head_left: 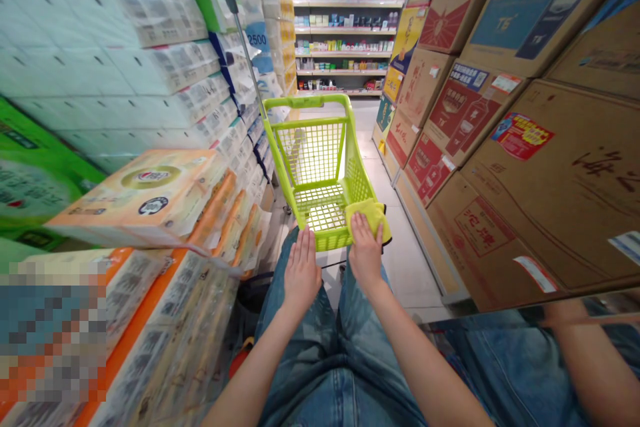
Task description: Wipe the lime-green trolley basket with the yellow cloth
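A lime-green shopping basket [360,180] with lattice sides and a long pull handle stands in front of my knees. Its inside shows only bare mesh. My left hand [303,267] rests at the near left corner of its rim, fingers stretched out and flat, with nothing in them. At the near right corner, my right hand [366,255] presses a yellow cloth [369,212] with a dark edge onto the rim. The fingers lie over the cloth; my thumb is mostly hidden.
Stacked tissue packs [155,177] crowd the left side. Tall cardboard cartons [560,167] line the right, above a shelf edge. A tiled aisle [363,121] leads to shelves of small boxes and bottles [345,21] at the back.
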Tool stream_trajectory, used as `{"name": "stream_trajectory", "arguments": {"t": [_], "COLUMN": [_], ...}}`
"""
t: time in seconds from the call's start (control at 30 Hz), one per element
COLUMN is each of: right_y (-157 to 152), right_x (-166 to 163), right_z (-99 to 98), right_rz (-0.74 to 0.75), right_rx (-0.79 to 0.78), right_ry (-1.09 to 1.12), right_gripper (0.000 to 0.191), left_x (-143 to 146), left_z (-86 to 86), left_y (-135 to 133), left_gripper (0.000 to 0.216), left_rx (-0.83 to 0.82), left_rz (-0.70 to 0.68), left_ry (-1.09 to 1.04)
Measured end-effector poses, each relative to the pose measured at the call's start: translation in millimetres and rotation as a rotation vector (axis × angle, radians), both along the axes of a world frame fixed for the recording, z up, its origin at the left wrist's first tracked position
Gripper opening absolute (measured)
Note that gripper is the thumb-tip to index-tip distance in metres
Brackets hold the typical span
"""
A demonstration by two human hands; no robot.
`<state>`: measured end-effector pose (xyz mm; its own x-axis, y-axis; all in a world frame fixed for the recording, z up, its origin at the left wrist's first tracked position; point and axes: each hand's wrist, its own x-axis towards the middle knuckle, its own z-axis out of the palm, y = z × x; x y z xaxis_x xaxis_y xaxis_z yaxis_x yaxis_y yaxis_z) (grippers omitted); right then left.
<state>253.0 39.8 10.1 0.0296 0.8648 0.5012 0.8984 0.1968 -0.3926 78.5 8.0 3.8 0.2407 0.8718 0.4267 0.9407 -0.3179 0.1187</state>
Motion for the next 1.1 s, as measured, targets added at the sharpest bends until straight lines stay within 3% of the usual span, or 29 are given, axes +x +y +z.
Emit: {"name": "stream_trajectory", "arguments": {"t": [0.1,0.2,0.33,0.43,0.53,0.67,0.77,0.87,1.0,1.1], "right_y": [-9,-14,-10,-2,3,0,-8,-16,-14,-5], "right_x": [-53,-69,-16,38,59,12,-42,-65,-26,25], "right_z": [2.9,4.5,2.7,-2.3,-5.9,-2.2,2.7,3.9,0.5,-3.8], "right_rz": [0.153,0.258,0.347,0.230,0.085,-0.043,0.110,0.241,0.326,0.211], "right_rx": [-0.009,0.003,0.015,0.025,0.041,-0.004,-0.035,-0.014,0.000,0.015], "right_ry": [-0.015,-0.050,-0.139,-0.132,-0.077,-0.008,-0.045,-0.074,-0.128,-0.108], "right_gripper": [0.063,0.062,0.065,0.069,0.072,0.071,0.070,0.066,0.065,0.068], "left_x": [-2,-3,0,2,4,3,2,0,1,3], "left_z": [0.9,1.0,0.0,-0.6,-0.6,-0.1,-0.4,-1.0,-0.5,0.1], "left_y": [0,0,0,0,0,0,0,0,0,0], "left_gripper": [0.089,0.087,0.091,0.092,0.092,0.094,0.095,0.092,0.089,0.085], "left_rx": [0.009,0.018,-0.001,-0.004,-0.002,-0.007,0.000,0.010,-0.006,-0.004], "left_rz": [-0.004,-0.002,0.001,0.002,-0.007,-0.001,0.000,0.001,0.008,0.010], "left_ry": [0.013,0.026,0.014,-0.005,-0.025,-0.029,-0.020,-0.005,0.011,0.005]}}
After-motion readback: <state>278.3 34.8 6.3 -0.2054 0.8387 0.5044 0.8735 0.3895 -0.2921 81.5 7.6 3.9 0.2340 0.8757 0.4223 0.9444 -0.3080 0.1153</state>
